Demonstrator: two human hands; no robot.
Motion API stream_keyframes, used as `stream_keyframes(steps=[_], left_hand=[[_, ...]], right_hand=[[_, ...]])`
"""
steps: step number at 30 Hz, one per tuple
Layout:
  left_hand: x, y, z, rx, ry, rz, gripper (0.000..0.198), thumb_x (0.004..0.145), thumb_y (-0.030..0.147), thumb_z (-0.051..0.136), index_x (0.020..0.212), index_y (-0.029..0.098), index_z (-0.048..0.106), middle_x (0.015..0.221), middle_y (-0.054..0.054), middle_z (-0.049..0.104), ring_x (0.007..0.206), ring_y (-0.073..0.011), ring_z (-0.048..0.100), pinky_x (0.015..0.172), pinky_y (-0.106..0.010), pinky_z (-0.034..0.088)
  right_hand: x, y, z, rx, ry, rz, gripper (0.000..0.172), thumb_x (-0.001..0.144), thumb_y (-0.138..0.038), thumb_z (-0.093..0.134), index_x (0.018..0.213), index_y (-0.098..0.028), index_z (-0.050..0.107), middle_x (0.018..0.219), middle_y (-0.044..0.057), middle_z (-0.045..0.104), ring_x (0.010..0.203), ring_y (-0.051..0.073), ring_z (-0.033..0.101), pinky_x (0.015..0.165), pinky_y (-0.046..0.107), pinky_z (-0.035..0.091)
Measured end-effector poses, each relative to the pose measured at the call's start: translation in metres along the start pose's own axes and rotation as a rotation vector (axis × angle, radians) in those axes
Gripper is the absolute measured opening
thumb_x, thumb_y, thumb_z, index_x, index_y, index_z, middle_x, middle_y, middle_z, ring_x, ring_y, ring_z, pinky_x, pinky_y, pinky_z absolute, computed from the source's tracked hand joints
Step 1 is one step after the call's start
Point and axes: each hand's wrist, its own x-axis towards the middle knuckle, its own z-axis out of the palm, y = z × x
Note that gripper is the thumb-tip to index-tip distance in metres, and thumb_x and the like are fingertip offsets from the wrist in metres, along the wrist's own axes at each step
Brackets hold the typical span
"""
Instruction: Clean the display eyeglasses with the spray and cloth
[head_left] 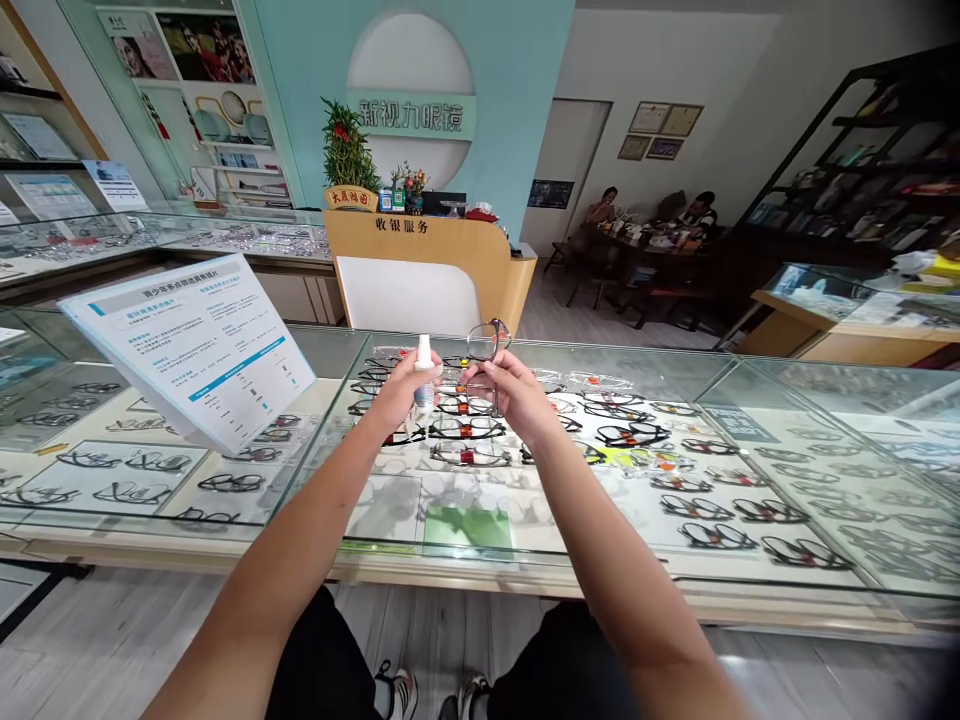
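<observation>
My left hand (405, 392) is wrapped round a small spray bottle (424, 368) with a white top, held upright above the glass display counter (525, 540). My right hand (508, 388) pinches a pair of glasses (487, 342) with a dark frame, raised just to the right of the bottle. The bottle's nozzle is close to the left lens. Both arms stretch forward over the counter.
Under the glass lie several rows of eyeglass frames (675, 470). A tilted white information sign (191, 345) stands at the left. A green cloth (466, 527) lies on the glass near me. A wooden cashier desk (435, 265) stands behind. People sit at a table (645, 240) at the back right.
</observation>
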Motion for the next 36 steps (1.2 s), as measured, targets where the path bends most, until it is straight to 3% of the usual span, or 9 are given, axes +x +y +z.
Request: stream_keyframes(steps=[3, 7, 14, 18, 22, 25, 27, 31, 36], left_hand=[[0.0001, -0.0032, 0.0020, 0.007, -0.014, -0.020, 0.061, 0.075, 0.055, 0.099, 0.108, 0.026, 0.057, 0.092, 0.003, 0.060, 0.081, -0.0147, 0.065, 0.066, -0.027, 0.062], [0.0001, -0.0054, 0.0055, -0.010, 0.010, -0.003, 0.071, 0.069, 0.053, 0.105, 0.105, 0.027, 0.050, 0.090, 0.006, 0.061, 0.069, -0.0114, 0.063, 0.055, -0.024, 0.053], [-0.0010, -0.0043, 0.0089, 0.016, 0.005, 0.015, 0.071, 0.069, 0.066, 0.104, 0.092, 0.025, 0.052, 0.067, 0.010, 0.052, 0.050, -0.0077, 0.051, 0.049, -0.023, 0.046], [-0.0013, -0.0018, 0.0072, 0.001, 0.002, -0.006, 0.064, 0.075, 0.071, 0.097, 0.087, 0.023, 0.055, 0.066, 0.006, 0.054, 0.049, -0.0086, 0.051, 0.048, -0.024, 0.044], [-0.0005, 0.0005, 0.0037, -0.123, -0.070, -0.110, 0.044, 0.077, 0.051, 0.088, 0.098, 0.022, 0.062, 0.074, 0.003, 0.060, 0.059, -0.0132, 0.061, 0.052, -0.026, 0.052], [-0.0010, 0.0001, 0.0027, -0.146, -0.091, -0.149, 0.052, 0.076, 0.043, 0.093, 0.113, 0.024, 0.064, 0.091, 0.000, 0.065, 0.081, -0.0177, 0.072, 0.065, -0.030, 0.064], [-0.0019, -0.0011, 0.0024, -0.135, -0.098, -0.147, 0.060, 0.077, 0.047, 0.098, 0.119, 0.027, 0.061, 0.099, 0.000, 0.065, 0.090, -0.0195, 0.074, 0.068, -0.031, 0.067], [-0.0028, -0.0032, 0.0007, -0.106, -0.117, -0.122, 0.066, 0.078, 0.055, 0.099, 0.123, 0.029, 0.058, 0.099, 0.000, 0.064, 0.095, -0.0231, 0.075, 0.058, -0.028, 0.065], [-0.0012, -0.0029, -0.0008, -0.088, -0.094, -0.169, 0.052, 0.075, 0.044, 0.089, 0.115, 0.027, 0.060, 0.097, -0.004, 0.070, 0.084, -0.0237, 0.075, 0.048, -0.025, 0.057]], right_hand=[[-0.0034, 0.0055, -0.0061, 0.030, 0.028, 0.011, 0.055, 0.079, -0.057, 0.102, 0.084, -0.027, 0.056, 0.096, 0.001, 0.084, 0.093, 0.021, 0.079, 0.087, 0.034, 0.065], [-0.0043, 0.0096, -0.0095, 0.065, 0.042, 0.012, 0.054, 0.079, -0.056, 0.102, 0.085, -0.028, 0.056, 0.096, 0.001, 0.083, 0.097, 0.022, 0.080, 0.085, 0.034, 0.067], [-0.0049, 0.0106, -0.0082, 0.059, 0.027, 0.018, 0.052, 0.080, -0.056, 0.101, 0.087, -0.028, 0.057, 0.095, 0.000, 0.084, 0.094, 0.022, 0.080, 0.082, 0.035, 0.068], [-0.0057, 0.0109, -0.0070, 0.045, 0.012, 0.024, 0.052, 0.080, -0.057, 0.101, 0.087, -0.028, 0.058, 0.095, 0.000, 0.084, 0.093, 0.022, 0.080, 0.080, 0.034, 0.068], [-0.0054, 0.0101, -0.0055, 0.056, 0.016, 0.037, 0.056, 0.078, -0.056, 0.103, 0.083, -0.027, 0.056, 0.093, 0.000, 0.084, 0.090, 0.019, 0.079, 0.078, 0.029, 0.065], [-0.0055, 0.0094, -0.0054, 0.064, 0.016, 0.035, 0.056, 0.077, -0.056, 0.103, 0.082, -0.027, 0.056, 0.092, 0.000, 0.083, 0.090, 0.019, 0.079, 0.080, 0.029, 0.065], [-0.0058, 0.0092, -0.0061, 0.062, 0.014, 0.034, 0.054, 0.078, -0.056, 0.102, 0.084, -0.027, 0.057, 0.093, 0.000, 0.083, 0.090, 0.020, 0.079, 0.080, 0.030, 0.065], [-0.0063, 0.0090, -0.0073, 0.065, 0.018, 0.036, 0.054, 0.078, -0.057, 0.102, 0.086, -0.027, 0.058, 0.094, 0.001, 0.083, 0.092, 0.021, 0.079, 0.079, 0.031, 0.064], [-0.0075, 0.0082, -0.0065, 0.057, 0.018, 0.040, 0.054, 0.079, -0.056, 0.102, 0.085, -0.027, 0.056, 0.095, 0.000, 0.083, 0.095, 0.020, 0.079, 0.079, 0.030, 0.063]])
